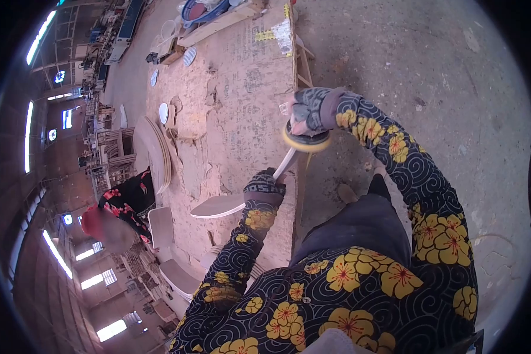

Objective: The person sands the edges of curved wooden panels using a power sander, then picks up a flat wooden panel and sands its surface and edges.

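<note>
My right hand (311, 111), in a patterned grey glove, is closed over the top of a round sander (307, 140) with a dark body and a yellow pad edge. Gloved as well, my left hand (265, 184) grips a thin pale wooden board (285, 164), seen almost edge-on. The board's upper end meets the sander's pad near the table edge. Just left of my left hand, a rounded pale panel (218, 206) lies on the worn wooden table (236, 118).
Across the table a person in a red head covering (115, 221) bends near a stack of curved panels (153, 150). More panels (180, 278) lie near my left arm. A blue basin (203, 10) and several small discs (163, 112) are toward the table's far end. Concrete floor (407, 65) lies right.
</note>
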